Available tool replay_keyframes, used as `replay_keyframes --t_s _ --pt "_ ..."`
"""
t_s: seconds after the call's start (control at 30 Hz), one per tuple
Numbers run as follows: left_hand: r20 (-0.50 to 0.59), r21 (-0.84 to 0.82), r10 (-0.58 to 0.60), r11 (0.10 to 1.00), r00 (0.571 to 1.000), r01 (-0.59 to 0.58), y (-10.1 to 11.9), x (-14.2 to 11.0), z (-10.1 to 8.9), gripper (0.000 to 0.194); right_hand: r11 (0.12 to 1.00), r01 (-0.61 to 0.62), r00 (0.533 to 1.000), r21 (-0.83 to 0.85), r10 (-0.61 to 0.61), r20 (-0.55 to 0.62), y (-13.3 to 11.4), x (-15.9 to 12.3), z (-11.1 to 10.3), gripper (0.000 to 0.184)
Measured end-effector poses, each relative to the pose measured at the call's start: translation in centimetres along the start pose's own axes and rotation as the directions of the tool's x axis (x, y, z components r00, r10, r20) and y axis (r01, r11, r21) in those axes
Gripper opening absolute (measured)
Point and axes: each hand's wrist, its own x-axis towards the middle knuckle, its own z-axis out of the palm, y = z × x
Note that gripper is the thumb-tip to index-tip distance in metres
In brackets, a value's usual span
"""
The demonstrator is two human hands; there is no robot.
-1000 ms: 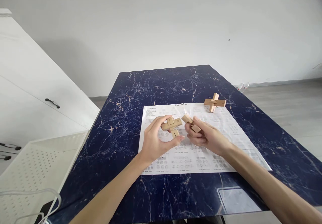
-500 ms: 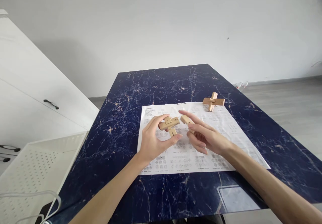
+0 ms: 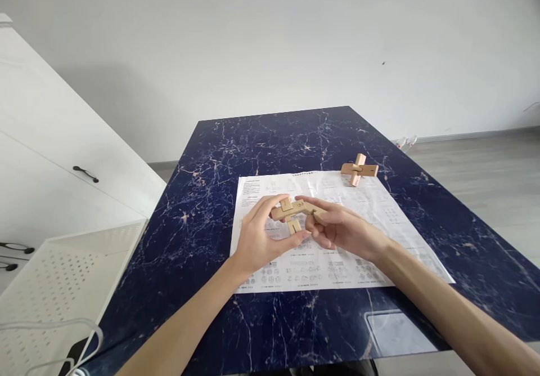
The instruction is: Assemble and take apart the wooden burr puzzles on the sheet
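Observation:
My left hand (image 3: pixel 261 232) is closed around a set of crossed wooden puzzle pieces (image 3: pixel 288 211), thumb below and fingers above. Dark markings show on their faces. Between the thumb and fingers of my right hand (image 3: pixel 337 224) is a notched wooden puzzle piece (image 3: pixel 315 213), partly covered by the fingers. Its left end meets or overlaps the right end of the crossed pieces; I cannot tell whether they interlock. Both hands are above a printed instruction sheet (image 3: pixel 358 252) with rows of small diagrams.
Another wooden cross assembly (image 3: pixel 359 170) stands at the sheet's far right corner. The sheet lies on a dark blue marble-patterned table (image 3: pixel 261 145). To the left are a white cabinet (image 3: pixel 50 139) and a perforated white surface (image 3: pixel 50 286) with a cable (image 3: pixel 54 325).
My right hand has moved left, bringing its piece up against the crossed pieces. My left hand has shifted slightly right and tilted its pieces.

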Motion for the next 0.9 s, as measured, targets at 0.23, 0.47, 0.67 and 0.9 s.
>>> replay_keyframes --t_s 0.23,0.47,0.67,0.9 --pt "-0.066 -0.045 -0.073 0.997 0.995 0.07 -0.19 0.07 -0.31 0.06 0.996 0.047 0.995 -0.079 -0.04 0.086 0.05 -0.18 -0.56 0.054" --pt "-0.066 -0.061 -0.127 0.991 0.99 0.123 -0.06 0.18 -0.33 0.059 0.993 -0.099 0.994 -0.067 0.102 0.029 0.28 -0.22 -0.74 0.053" --pt "-0.062 -0.067 -0.142 0.988 0.988 0.138 -0.03 0.2 -0.23 0.058 0.994 -0.006 1.0 -0.112 0.009 0.02 -0.1 -0.02 -0.16 0.04" --pt "-0.041 -0.065 -0.14 0.988 0.989 0.138 0.0 0.22 -0.27 0.056 0.977 -0.155 0.985 -0.148 0.164 0.052 -0.12 -0.82 -0.54 0.044"
